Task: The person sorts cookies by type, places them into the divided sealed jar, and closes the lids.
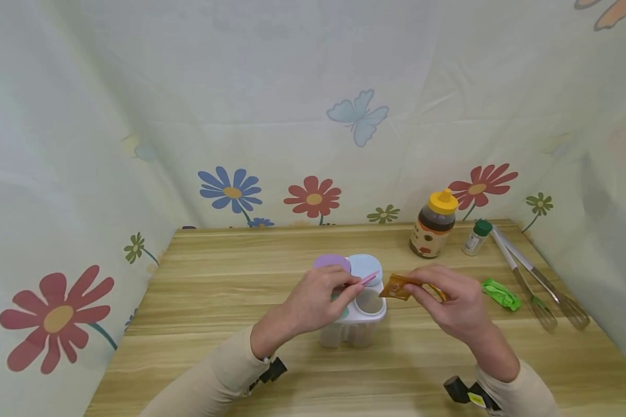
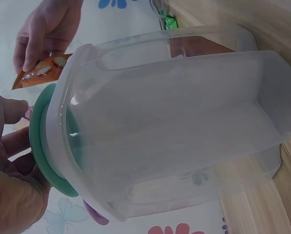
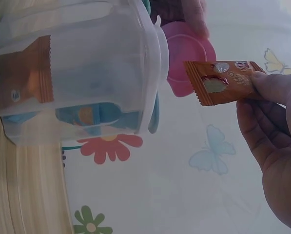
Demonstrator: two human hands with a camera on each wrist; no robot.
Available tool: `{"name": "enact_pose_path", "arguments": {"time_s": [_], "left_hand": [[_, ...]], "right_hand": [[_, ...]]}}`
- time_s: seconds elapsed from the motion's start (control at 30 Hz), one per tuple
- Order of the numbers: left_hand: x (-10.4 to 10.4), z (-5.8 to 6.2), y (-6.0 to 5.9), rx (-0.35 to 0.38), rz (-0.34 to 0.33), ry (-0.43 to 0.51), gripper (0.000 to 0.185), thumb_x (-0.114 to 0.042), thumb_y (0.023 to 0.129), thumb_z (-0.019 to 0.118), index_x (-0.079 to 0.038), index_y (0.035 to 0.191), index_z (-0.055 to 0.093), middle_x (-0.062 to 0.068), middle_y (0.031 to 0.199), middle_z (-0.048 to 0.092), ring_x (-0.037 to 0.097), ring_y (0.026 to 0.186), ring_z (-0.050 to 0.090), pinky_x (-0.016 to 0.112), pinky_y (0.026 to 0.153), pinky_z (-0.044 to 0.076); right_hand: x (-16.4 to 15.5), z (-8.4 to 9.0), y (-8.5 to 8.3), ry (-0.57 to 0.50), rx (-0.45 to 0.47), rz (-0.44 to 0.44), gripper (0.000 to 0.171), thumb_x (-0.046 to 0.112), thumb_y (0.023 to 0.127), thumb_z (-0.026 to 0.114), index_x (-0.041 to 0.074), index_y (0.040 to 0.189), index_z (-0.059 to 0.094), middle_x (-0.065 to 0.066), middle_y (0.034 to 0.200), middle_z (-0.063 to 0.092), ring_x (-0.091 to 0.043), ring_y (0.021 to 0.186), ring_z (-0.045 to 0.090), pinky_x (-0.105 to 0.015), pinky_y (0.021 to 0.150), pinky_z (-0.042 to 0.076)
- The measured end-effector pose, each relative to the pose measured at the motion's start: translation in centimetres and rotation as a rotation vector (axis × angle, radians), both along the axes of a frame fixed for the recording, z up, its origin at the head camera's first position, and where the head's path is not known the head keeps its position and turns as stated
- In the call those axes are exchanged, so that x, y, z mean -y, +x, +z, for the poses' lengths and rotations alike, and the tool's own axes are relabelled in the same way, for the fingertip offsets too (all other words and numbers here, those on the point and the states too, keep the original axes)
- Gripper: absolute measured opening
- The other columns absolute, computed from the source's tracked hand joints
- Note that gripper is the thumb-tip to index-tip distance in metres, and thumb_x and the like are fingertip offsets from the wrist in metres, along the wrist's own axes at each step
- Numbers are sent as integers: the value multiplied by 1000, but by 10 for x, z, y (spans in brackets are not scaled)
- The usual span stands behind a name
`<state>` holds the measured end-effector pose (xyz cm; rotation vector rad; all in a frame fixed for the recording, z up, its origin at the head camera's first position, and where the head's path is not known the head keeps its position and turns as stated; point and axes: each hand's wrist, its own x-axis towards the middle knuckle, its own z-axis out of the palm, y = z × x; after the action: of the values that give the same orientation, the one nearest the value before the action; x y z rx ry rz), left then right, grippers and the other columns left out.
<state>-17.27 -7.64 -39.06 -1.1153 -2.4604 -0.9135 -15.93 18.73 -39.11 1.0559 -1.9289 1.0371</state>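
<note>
A translucent storage box [image 2: 169,117] with purple [image 1: 331,263], blue [image 1: 364,267] and green [image 2: 44,141] lids stands upright on the table. My left hand [image 1: 318,298] pinches the pink lid [image 3: 179,61], tipped up beside the uncovered front right compartment [image 1: 369,302]. Between the right hand's [image 1: 454,298] thumb and fingers is a small orange snack packet [image 3: 225,83], its free end close to that opening. Another orange packet [image 3: 23,73] lies inside the box, and a blue packet [image 3: 94,117] shows through the wall of a compartment behind.
Back right on the wooden table [image 1: 229,260] stand a dark bottle with a yellow cap [image 1: 433,226] and a green-capped shaker [image 1: 477,237]. A green packet [image 1: 502,294] and metal tongs [image 1: 537,278] lie at the right. Flowered cloth [image 1: 271,116] hangs behind.
</note>
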Motion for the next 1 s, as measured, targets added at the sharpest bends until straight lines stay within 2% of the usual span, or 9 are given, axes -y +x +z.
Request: {"name": "enact_pose_path", "arguments": {"time_s": [0.33, 0.57, 0.77, 1.0], "left_hand": [[0, 0, 0, 28, 4, -17, 20, -26, 94, 65, -11, 103, 75, -4, 89, 70, 3, 75, 56, 13, 67, 47], [0, -1, -1, 0, 6, -12, 20, -26, 95, 64, -11, 103, 75, -4, 90, 70, 3, 76, 57, 13, 67, 47], [0, -1, -2, -13, -3, -4, 20, -26, 95, 64, -11, 102, 75, -4, 89, 71, 3, 76, 58, 13, 67, 48], [0, -1, -2, -2, -2, -8, 22, -27, 95, 63, -11, 103, 75, -4, 90, 71, 3, 77, 57, 12, 68, 48]], "right_hand": [[10, -1, 1, 13, -14, 33, 17, 18, 90, 70, 3, 98, 73, -7, 89, 73, -8, 80, 67, -14, 73, 52], [16, -2, -1, 19, 3, 49, 16, 18, 91, 69, 4, 99, 73, -6, 89, 72, -9, 80, 67, -14, 73, 52], [21, -4, -2, 15, -1, 79, 14, 13, 90, 70, 3, 100, 73, -7, 90, 72, -11, 80, 67, -15, 74, 52], [25, -8, -1, 30, 4, 71, 17, 6, 84, 75, 6, 101, 73, -5, 91, 72, -12, 80, 67, -17, 75, 53]]}}
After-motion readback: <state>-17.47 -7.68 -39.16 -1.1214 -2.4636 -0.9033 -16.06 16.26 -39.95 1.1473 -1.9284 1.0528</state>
